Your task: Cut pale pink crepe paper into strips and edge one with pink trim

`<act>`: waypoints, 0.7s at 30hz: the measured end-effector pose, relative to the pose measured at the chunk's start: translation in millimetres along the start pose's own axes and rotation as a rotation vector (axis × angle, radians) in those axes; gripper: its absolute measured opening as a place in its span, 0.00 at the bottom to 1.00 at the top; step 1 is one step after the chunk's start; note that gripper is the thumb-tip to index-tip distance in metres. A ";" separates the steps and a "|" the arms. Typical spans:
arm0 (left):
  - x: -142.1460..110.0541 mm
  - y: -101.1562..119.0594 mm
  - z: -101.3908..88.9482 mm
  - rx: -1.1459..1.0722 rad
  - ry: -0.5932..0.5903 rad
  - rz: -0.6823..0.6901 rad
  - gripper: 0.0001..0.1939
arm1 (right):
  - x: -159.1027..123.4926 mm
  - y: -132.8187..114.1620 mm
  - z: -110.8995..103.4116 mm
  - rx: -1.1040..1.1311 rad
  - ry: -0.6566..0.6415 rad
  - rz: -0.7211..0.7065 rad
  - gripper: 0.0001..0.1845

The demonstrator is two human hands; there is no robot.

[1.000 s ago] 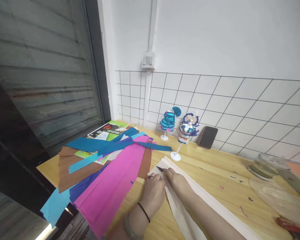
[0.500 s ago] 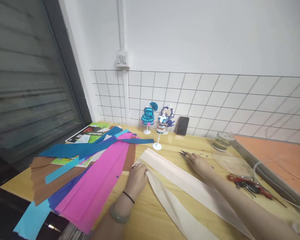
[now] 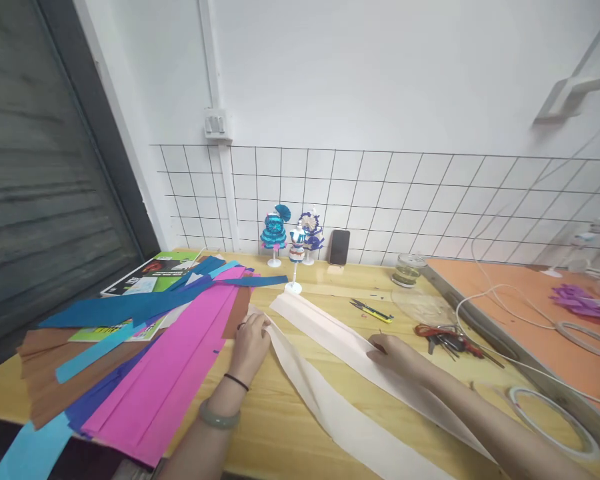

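My left hand (image 3: pixel 253 339) pinches the far end of a long, narrow cream crepe paper strip (image 3: pixel 325 393), which runs loosely towards me over the table. A second, wider cream paper strip (image 3: pixel 310 319) lies flat to the right of it. My right hand (image 3: pixel 393 355) rests over that wider strip, its thumb and fingers drawn together on the paper; its lower part is partly covered by my forearm. Yellow-handled thread snips (image 3: pixel 373 311) lie on the table beyond my right hand, apart from it.
Pink crepe paper (image 3: pixel 180 360) and blue and brown strips fan out at left. Small decorated dress forms (image 3: pixel 296 250) stand at the back near a phone (image 3: pixel 339 247). At right are a glass jar (image 3: pixel 407 272), red-handled tools (image 3: pixel 450 339), a tape roll (image 3: pixel 550 420) and a cable.
My right hand has let go of the snips, which now lie on the table, and has drawn back onto the wider strip. The left hand keeps its pinch. The view has swung right.
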State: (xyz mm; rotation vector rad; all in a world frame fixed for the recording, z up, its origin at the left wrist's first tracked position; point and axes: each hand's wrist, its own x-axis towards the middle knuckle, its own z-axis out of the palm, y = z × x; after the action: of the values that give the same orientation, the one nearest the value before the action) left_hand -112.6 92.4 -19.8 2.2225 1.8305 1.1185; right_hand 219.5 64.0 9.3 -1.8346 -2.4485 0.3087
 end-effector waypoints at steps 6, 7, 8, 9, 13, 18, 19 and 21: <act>-0.5 -0.6 1.6 -0.006 -0.005 -0.017 0.14 | 41.1 6.0 -46.6 -0.119 0.054 -0.030 0.12; -0.7 -0.8 1.8 -0.004 -0.006 -0.022 0.14 | 53.0 8.6 -56.0 -0.141 0.063 -0.022 0.12; -0.9 -0.9 1.8 -0.003 -0.009 -0.028 0.14 | 64.7 11.3 -64.6 -0.160 0.072 -0.012 0.12; -1.0 -1.0 1.8 -0.001 -0.015 -0.034 0.14 | 75.4 13.7 -71.9 -0.173 0.079 -0.001 0.12; -0.7 -1.5 0.5 0.005 -0.046 -0.060 0.14 | 98.1 8.6 -81.8 -0.166 0.114 0.029 0.14; 0.4 -2.8 -0.3 0.024 -0.033 -0.094 0.14 | 58.1 -46.9 -40.6 0.013 0.042 -0.102 0.17; 0.6 -3.2 -0.1 0.034 -0.030 -0.100 0.14 | 42.3 -58.6 -27.7 0.083 -0.016 -0.147 0.18; 0.7 -4.0 0.2 0.062 -0.032 -0.117 0.13 | 9.0 -75.0 -3.2 0.446 -0.188 -0.171 0.21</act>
State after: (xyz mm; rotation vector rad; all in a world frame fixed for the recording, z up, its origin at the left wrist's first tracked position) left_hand -115.8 94.3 -21.4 2.1197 1.9797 1.0130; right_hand 146.8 52.7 26.9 -1.4587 -2.3700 0.9625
